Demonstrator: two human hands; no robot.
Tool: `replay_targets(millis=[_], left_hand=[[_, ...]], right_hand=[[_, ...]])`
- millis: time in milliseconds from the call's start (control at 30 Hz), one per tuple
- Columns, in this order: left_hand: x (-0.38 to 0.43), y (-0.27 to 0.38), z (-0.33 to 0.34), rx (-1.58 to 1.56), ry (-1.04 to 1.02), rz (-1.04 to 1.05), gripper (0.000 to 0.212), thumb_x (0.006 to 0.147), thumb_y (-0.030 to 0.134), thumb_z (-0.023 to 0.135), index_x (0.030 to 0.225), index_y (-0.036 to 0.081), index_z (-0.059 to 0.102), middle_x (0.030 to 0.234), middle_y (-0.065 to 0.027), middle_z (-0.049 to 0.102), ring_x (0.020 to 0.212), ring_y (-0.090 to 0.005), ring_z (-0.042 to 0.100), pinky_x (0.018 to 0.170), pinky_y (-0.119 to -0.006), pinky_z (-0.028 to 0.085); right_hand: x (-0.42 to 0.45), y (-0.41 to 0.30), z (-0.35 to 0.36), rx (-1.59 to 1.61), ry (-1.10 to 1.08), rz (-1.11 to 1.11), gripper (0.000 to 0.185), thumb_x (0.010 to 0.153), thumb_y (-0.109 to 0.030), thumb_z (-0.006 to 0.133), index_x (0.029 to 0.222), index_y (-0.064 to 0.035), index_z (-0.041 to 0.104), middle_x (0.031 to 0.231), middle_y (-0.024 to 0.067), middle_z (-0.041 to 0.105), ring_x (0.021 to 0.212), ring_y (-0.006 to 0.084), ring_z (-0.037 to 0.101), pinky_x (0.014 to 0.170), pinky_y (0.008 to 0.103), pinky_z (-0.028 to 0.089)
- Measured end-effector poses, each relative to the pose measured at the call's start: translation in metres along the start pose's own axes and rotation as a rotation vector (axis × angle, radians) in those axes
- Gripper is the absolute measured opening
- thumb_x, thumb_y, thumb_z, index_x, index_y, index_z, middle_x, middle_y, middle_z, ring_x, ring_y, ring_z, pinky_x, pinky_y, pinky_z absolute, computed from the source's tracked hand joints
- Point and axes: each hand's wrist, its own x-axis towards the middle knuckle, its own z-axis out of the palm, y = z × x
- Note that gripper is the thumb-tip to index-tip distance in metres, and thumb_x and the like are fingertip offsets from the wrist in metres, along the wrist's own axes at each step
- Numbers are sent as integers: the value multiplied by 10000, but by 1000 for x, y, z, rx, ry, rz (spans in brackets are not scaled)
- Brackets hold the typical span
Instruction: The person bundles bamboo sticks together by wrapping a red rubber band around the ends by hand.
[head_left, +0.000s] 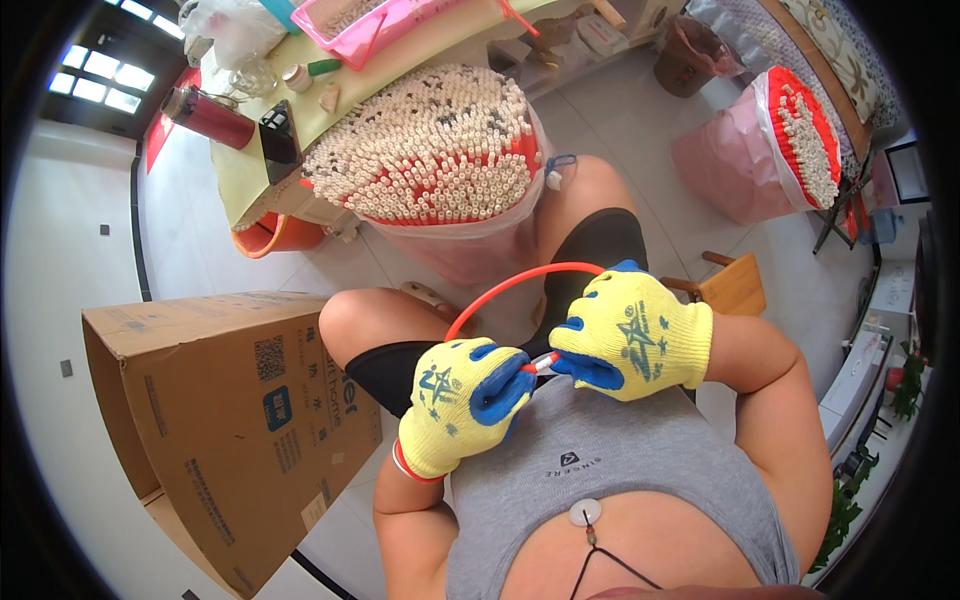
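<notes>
A red flexible tube (517, 279) arches between my hands, bent into a loop in front of my lap. My left hand (469, 405), in a yellow knit glove with blue coating, grips one end of it. Gloved the same way, my right hand (634, 334) holds the other end. A short white connector piece (546, 363) shows in the narrow gap between my fingers, with red tube on both sides. Beyond my knees stands a pink plastic bag (457, 244) packed with upright red tubes (442, 150) that have whitish ends.
An open cardboard box (247, 420) stands at my left. Farther off is a table (247, 176) with a dark red flask (210, 118), a phone (280, 139) and a pink basket (360, 49). To the right are a second bag of tubes (750, 161), a small wooden stool (731, 286) and a trash bin (686, 60).
</notes>
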Motion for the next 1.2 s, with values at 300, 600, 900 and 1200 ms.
replay_targets(millis=[300,600,900,1200], left_hand=[[1,-7,21,74,25,30,118,831,181,749,779,112,669,654,-87,577,600,-314,601,558,-413,456],[-6,-23,11,-9,-6,69,311,765,34,719,1075,26,737,821,-167,671,697,-374,640,645,-430,513],[-10,-21,23,87,20,129,275,774,84,753,1043,35,729,777,-103,667,651,-306,644,590,-396,508],[-20,4,-23,177,58,-53,394,749,169,791,1127,63,757,913,-157,703,854,-403,671,786,-465,541]], right_hand=[[9,1,6,6,-275,39,184,890,-327,677,874,-144,679,752,80,683,639,272,673,608,438,483],[-3,40,36,266,68,-102,124,909,-245,693,901,-129,649,773,93,639,680,315,638,629,395,495],[-1,36,45,296,-72,-104,195,906,-304,703,886,-122,636,757,107,650,680,330,651,609,412,491],[21,50,40,484,283,-184,301,952,-291,728,1158,-74,699,1006,161,705,883,345,686,777,391,544]])
